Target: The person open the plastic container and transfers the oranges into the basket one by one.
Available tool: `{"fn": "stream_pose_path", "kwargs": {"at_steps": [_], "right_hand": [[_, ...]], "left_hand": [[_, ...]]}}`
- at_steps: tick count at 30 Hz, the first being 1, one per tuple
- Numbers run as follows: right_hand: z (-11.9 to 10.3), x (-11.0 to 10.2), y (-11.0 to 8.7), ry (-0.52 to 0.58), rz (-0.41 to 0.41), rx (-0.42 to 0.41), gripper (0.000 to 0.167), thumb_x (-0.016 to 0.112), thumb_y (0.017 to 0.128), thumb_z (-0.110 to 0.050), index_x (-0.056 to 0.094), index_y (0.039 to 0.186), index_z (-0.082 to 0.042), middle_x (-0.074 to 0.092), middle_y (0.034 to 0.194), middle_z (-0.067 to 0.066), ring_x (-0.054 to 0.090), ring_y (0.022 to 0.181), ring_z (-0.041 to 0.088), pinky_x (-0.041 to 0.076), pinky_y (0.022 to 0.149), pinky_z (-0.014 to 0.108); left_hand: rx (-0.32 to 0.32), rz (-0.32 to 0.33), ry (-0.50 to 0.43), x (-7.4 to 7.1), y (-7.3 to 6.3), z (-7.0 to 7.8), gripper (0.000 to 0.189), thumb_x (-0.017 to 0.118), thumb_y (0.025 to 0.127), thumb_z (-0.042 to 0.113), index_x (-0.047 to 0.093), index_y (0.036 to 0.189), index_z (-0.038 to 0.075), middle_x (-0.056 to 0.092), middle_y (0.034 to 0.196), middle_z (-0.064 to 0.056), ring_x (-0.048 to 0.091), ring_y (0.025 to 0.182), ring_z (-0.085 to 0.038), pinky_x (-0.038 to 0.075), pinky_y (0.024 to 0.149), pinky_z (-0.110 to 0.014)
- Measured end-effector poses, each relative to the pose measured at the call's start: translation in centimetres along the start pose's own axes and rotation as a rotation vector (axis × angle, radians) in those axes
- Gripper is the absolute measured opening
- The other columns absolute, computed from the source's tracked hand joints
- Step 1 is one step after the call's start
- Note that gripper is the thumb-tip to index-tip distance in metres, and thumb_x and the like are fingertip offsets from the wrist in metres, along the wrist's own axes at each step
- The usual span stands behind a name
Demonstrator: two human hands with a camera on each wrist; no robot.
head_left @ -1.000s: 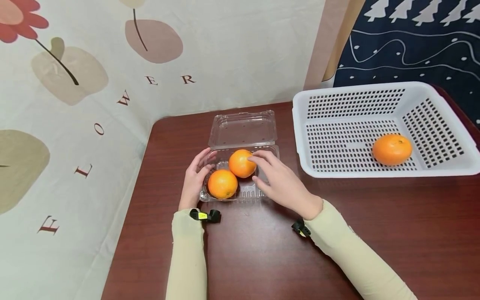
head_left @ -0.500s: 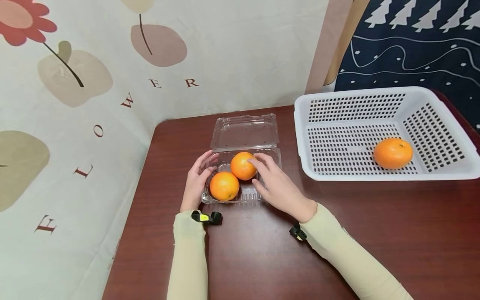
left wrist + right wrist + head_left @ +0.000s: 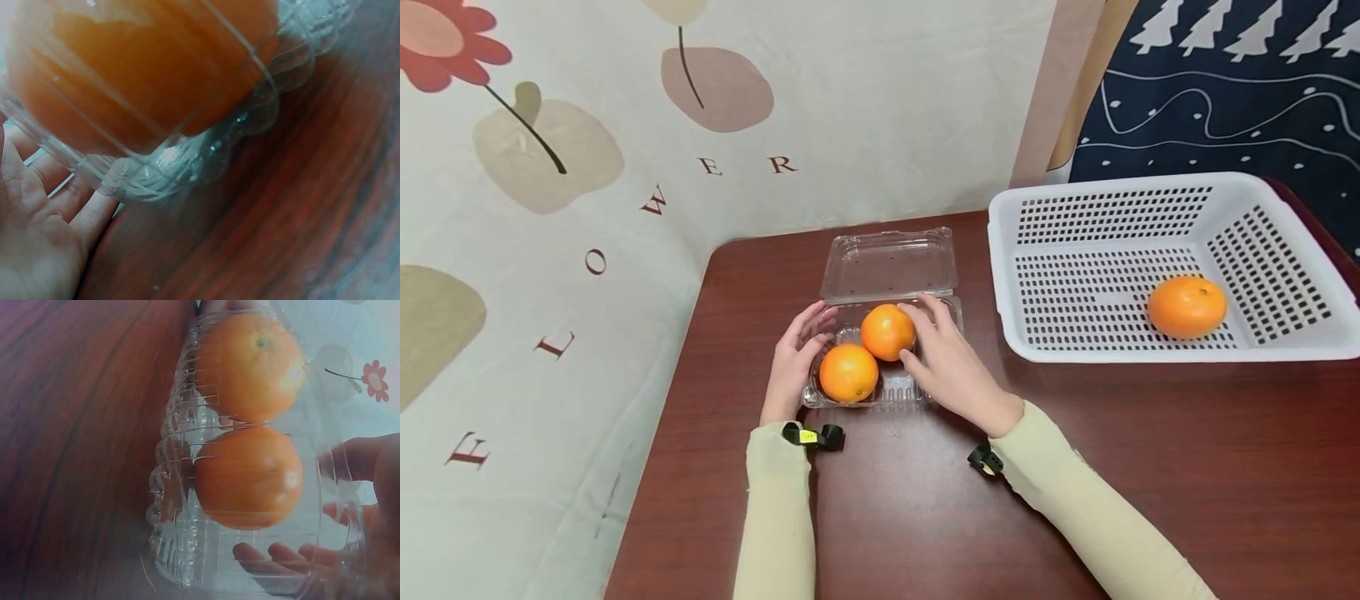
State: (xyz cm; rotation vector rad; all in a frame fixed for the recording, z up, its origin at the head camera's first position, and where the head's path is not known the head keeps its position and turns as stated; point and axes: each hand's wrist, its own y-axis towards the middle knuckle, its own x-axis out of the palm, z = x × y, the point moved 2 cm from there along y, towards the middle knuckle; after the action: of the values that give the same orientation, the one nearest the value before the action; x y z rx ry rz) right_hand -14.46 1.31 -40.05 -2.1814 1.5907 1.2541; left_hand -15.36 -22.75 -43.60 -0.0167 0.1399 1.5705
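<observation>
- The right hand [image 3: 957,367], near mid-frame in the head view, has its fingers spread and lightly bent just beside the right side of the rear orange [image 3: 888,332].
- The left hand [image 3: 790,362], left of it, has fingers loosely extended, with gaps between them, along the left wall of the clamshell tray; whether they touch the plastic is hard to tell.
- The rear orange and the front orange [image 3: 848,372], lower left of it, sit inside the tray, touching or nearly so.
- The clear plastic clamshell tray [image 3: 897,390] rests on the reddish-brown desk [image 3: 895,517], its lid [image 3: 891,265] folded back towards the top of the frame.
- Pale yellow sleeves [image 3: 778,508] and black wrist straps [image 3: 831,437] come below the hands.
- At right stands a white perforated basket [image 3: 1097,354], a third orange [image 3: 1187,307] right of its middle.
- Behind hang a flower-printed white cloth [image 3: 880,100] and, upper right, a navy cloth [image 3: 1217,108] with white trees.
</observation>
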Motion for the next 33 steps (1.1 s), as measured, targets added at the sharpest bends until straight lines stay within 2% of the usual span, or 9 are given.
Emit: {"fn": "stream_pose_path", "kwargs": {"at_steps": [5,11,15,20,23,30,33], "right_hand": [[0.0,0.3,0.2,-0.043,-0.047,0.026,0.053,0.057,0.084,-0.023,0.039,0.132,-0.011,0.020,0.142,0.011,0.038,0.118,0.027,0.041,0.091,0.041],[-0.1,0.6,0.6,-0.097,-0.094,0.048,0.055,0.058,0.085,-0.027,0.038,0.134,-0.011,0.019,0.143,0.014,0.040,0.116,0.033,0.042,0.089,0.046],[-0.1,0.8,0.9,-0.101,-0.120,0.056,0.058,0.057,0.085,-0.029,0.036,0.136,-0.013,0.021,0.143,0.014,0.038,0.120,0.036,0.036,0.094,0.049],[0.0,1.2,1.1,-0.108,-0.145,0.057,0.060,0.056,0.085,-0.031,0.032,0.138,-0.014,0.024,0.143,0.015,0.032,0.125,0.032,0.027,0.101,0.048],[0.1,1.3,1.1,-0.139,-0.141,0.045,0.060,0.056,0.085,-0.030,0.032,0.138,-0.014,0.027,0.142,0.016,0.033,0.125,0.029,0.027,0.101,0.047],[0.0,1.5,1.1,-0.199,-0.120,0.009,0.060,0.056,0.085,-0.028,0.032,0.138,-0.011,0.035,0.137,0.015,0.038,0.122,0.028,0.030,0.101,0.042],[0.0,1.6,1.1,-0.203,-0.095,-0.007,0.059,0.057,0.085,-0.027,0.033,0.137,-0.011,0.036,0.136,0.014,0.040,0.118,0.028,0.033,0.099,0.042]], "left_hand": [[0.002,0.004,-0.002,0.0,0.2,-0.8,0.045,0.046,0.091,0.002,0.044,0.132,0.018,0.051,0.127,-0.005,0.045,0.118,-0.018,0.039,0.095,-0.028],[0.023,0.000,-0.003,0.1,0.4,-0.9,0.044,0.046,0.091,0.002,0.044,0.132,0.019,0.051,0.126,-0.003,0.045,0.117,-0.017,0.039,0.094,-0.027],[0.030,-0.004,0.002,0.1,0.3,-0.9,0.045,0.045,0.091,0.001,0.043,0.132,0.018,0.051,0.126,-0.004,0.045,0.117,-0.017,0.039,0.094,-0.027],[0.034,-0.007,0.004,0.0,0.3,-1.0,0.045,0.045,0.091,0.000,0.043,0.133,0.017,0.051,0.127,-0.005,0.045,0.118,-0.018,0.039,0.095,-0.027],[0.034,-0.005,0.005,0.0,0.3,-0.9,0.045,0.045,0.090,0.000,0.043,0.133,0.016,0.051,0.126,-0.005,0.045,0.118,-0.018,0.039,0.095,-0.028],[0.028,-0.009,0.011,0.5,-0.3,0.8,0.046,0.042,0.090,-0.005,0.039,0.134,0.007,0.047,0.129,-0.016,0.042,0.119,-0.027,0.038,0.096,-0.034],[0.021,-0.006,0.007,0.4,-0.2,0.6,0.046,0.043,0.090,-0.003,0.040,0.134,0.009,0.048,0.128,-0.013,0.043,0.119,-0.025,0.039,0.095,-0.031]]}}
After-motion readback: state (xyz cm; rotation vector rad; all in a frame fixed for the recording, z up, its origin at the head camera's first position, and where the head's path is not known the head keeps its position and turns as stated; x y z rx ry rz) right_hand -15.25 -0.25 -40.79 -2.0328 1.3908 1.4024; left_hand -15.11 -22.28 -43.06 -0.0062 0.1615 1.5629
